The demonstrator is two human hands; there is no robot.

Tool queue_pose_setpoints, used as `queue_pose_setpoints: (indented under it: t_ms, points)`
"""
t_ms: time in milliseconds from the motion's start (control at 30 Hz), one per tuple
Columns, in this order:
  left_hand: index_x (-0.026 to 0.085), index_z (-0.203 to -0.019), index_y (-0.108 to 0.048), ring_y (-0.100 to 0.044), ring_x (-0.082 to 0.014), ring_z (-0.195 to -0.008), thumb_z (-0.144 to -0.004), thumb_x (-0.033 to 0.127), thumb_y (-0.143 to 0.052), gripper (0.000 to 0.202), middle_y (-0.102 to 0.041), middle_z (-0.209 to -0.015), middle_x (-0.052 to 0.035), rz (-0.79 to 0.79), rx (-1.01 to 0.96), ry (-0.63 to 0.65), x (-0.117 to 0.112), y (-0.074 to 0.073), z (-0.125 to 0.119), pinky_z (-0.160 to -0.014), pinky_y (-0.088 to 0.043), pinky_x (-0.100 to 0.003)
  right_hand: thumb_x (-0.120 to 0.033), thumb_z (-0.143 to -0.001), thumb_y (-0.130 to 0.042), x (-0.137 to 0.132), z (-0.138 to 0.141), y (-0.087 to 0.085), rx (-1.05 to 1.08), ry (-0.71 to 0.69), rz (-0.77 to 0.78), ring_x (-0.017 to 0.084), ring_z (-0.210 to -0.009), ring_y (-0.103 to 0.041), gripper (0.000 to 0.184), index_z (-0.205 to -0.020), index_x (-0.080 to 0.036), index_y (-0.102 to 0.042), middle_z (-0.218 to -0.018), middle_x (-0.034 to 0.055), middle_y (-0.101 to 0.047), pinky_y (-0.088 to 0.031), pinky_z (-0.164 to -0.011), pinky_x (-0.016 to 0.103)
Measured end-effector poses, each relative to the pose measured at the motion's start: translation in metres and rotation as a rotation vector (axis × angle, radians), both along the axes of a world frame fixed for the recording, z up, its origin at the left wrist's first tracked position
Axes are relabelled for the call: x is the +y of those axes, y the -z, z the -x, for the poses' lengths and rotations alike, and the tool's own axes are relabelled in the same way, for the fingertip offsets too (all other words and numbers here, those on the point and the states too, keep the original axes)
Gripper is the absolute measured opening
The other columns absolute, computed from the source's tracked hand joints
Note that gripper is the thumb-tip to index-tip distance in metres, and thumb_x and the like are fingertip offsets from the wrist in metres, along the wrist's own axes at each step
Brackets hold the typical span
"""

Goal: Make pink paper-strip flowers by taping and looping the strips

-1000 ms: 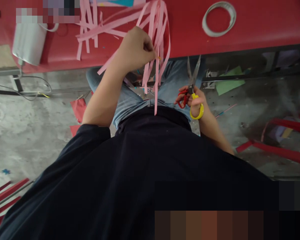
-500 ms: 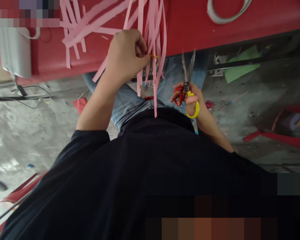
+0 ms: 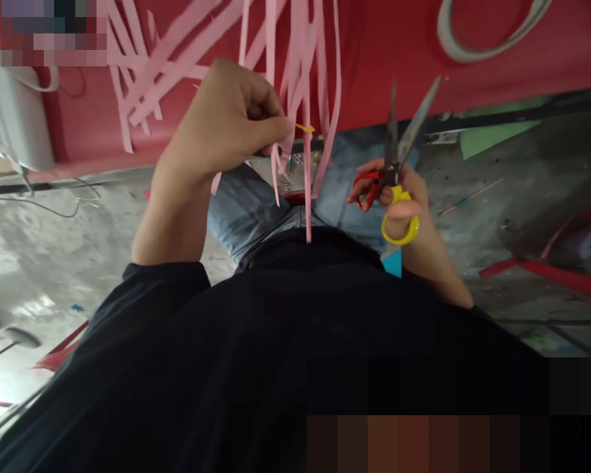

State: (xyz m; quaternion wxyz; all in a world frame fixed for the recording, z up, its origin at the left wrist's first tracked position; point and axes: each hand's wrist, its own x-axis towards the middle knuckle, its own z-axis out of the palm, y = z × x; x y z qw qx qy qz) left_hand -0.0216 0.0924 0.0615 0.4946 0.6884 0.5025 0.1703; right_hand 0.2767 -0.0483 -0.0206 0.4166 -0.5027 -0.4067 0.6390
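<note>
My left hand (image 3: 226, 121) is closed in a pinch on a bunch of long pink paper strips (image 3: 303, 85) that hang off the edge of the red table (image 3: 374, 59) over my lap. A small yellow bit (image 3: 305, 128) sticks out at the pinch. To the right and lower, my right hand (image 3: 398, 203) grips scissors (image 3: 396, 164) with one red and one yellow handle loop. Their blades are parted and point up toward the table edge, clear of the strips.
A white tape ring (image 3: 492, 33) lies on the table at top right and a grey-white box (image 3: 12, 115) at top left. More pink strips (image 3: 142, 72) are spread on the table. Red bars (image 3: 546, 272), green paper (image 3: 492, 135) and scraps litter the concrete floor.
The view has tipped closer to the table. My right hand has risen with the scissors and their blades have opened wider. My left hand keeps its pinch on the strips.
</note>
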Motion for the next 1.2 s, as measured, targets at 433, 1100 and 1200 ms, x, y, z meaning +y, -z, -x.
queue_pose_setpoints:
  t_ms: [433, 1100, 1200]
  points:
    - [0.016, -0.061, -0.074, -0.044, -0.005, -0.038, -0.1, 0.038, -0.08, 0.044, -0.061, -0.049, -0.0029, 0.198, -0.557, -0.028, 0.008, 0.041, 0.013, -0.038, -0.028, -0.021, -0.084, -0.076, -0.091, 0.017, 0.03, -0.013, 0.093, 0.05, -0.059, 0.028, -0.075, -0.077, 0.075, -0.127, -0.031, -0.079, -0.098, 0.0093, -0.08, -0.053, -0.06, 0.038]
    - [0.02, -0.062, -0.067, -0.027, -0.0035, -0.039, -0.105, 0.042, -0.074, 0.049, -0.04, -0.046, 0.0036, 0.252, -0.781, -0.41, -0.015, 0.041, -0.001, -0.037, -0.009, -0.025, -0.042, -0.077, -0.094, 0.074, 0.122, -0.027, -0.095, 0.247, -0.376, 0.016, -0.061, -0.051, 0.037, -0.105, -0.035, -0.071, -0.081, -0.0034, -0.061, -0.043, -0.051, 0.034]
    - [0.022, -0.06, -0.058, -0.023, -0.0027, -0.039, -0.105, 0.049, -0.076, 0.055, -0.024, -0.051, 0.0083, 0.325, -0.868, -0.405, -0.014, 0.041, -0.002, -0.036, -0.01, -0.023, -0.048, -0.081, -0.094, 0.07, 0.119, -0.027, -0.099, 0.273, -0.413, 0.014, -0.062, -0.052, 0.041, -0.113, -0.035, -0.071, -0.091, -0.0026, -0.065, -0.045, -0.053, 0.033]
